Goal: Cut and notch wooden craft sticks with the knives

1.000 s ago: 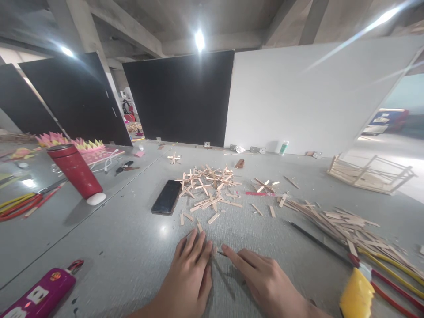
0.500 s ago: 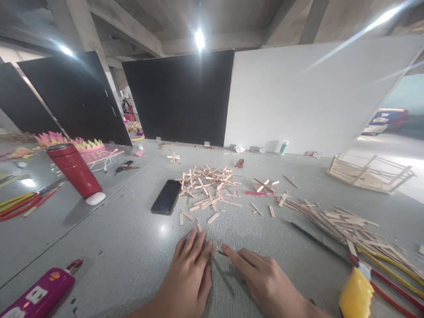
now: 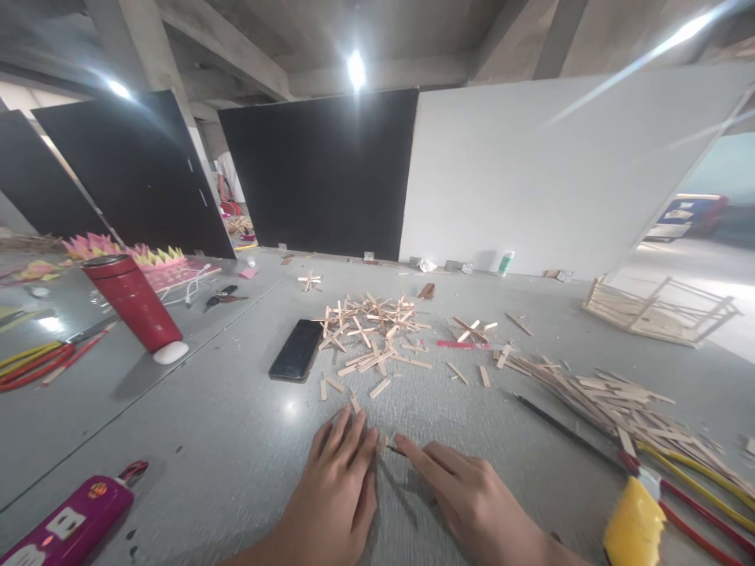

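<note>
**Both hands flat beside a stick piece at the near edge**

The left hand [image 3: 339,491] lies palm down on the grey surface [image 3: 236,440], fingers straight and together, grasping nothing. The right hand [image 3: 472,499] rests just beside it, also unclenched, with its index finger stretched toward the left fingertips. Between the two sets of fingertips lies a short stick piece [image 3: 381,446], close to the middle of the near edge. Whether either hand touches it cannot be told.

Farther in, toward the middle of the surface, scattered stick pieces [image 3: 371,326] lie crossed over one another. A black phone [image 3: 296,350] lies flat just to their left. Toward the right edge spreads a heap of long sticks [image 3: 613,397], with a thin dark rod [image 3: 560,428] along its near side. Red and yellow cables [image 3: 708,491] and a yellow object [image 3: 634,527] lie at the near right corner. A red flask [image 3: 133,303] stands toward the left edge, and a purple power strip [image 3: 64,523] lies at the near left corner. A stick frame [image 3: 657,310] sits well apart — near the far right corner.
</note>
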A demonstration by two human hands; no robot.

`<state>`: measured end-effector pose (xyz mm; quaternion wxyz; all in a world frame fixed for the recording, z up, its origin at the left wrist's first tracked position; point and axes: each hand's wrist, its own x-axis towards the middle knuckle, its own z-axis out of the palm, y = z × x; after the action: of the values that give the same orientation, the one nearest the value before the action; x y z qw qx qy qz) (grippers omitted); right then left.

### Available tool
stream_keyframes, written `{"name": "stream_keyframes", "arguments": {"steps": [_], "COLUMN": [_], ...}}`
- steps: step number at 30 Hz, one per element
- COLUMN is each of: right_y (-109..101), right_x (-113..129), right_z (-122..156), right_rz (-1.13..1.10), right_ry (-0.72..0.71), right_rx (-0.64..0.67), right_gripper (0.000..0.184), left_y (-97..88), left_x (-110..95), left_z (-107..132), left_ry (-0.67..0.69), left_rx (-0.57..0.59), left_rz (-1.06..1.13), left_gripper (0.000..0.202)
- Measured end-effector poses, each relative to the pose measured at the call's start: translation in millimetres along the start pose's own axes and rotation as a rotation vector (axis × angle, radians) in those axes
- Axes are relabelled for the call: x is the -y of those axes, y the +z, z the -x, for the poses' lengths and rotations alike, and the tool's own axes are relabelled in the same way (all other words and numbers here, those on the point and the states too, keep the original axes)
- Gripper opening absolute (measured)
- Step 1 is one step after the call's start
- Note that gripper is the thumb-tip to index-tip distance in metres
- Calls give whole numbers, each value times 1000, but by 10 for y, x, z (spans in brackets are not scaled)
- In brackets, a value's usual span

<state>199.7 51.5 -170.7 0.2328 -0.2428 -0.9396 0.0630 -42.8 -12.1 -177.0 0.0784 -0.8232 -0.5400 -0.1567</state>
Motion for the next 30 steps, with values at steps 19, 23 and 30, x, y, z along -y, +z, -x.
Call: {"name": "stream_keyframes", "arguments": {"steps": [19, 23, 30], "right_y": [-36, -55, -55], "right_x": [46, 69, 83], "right_z": [-40, -47, -50], "right_rz": [-48, -82, -103], "right_ry": [-9, -4, 34], "right_rx": [-76, -105, -56], "right_gripper": [65, 54, 47], "left_y": [41, 1, -12], "left_x": [5, 1, 0], "left_z": [16, 2, 2], "left_ry": [-15, -1, 13], "left_rx": [-23, -1, 61], "left_rz": [43, 18, -24], "left_gripper": [52, 52, 53]}}
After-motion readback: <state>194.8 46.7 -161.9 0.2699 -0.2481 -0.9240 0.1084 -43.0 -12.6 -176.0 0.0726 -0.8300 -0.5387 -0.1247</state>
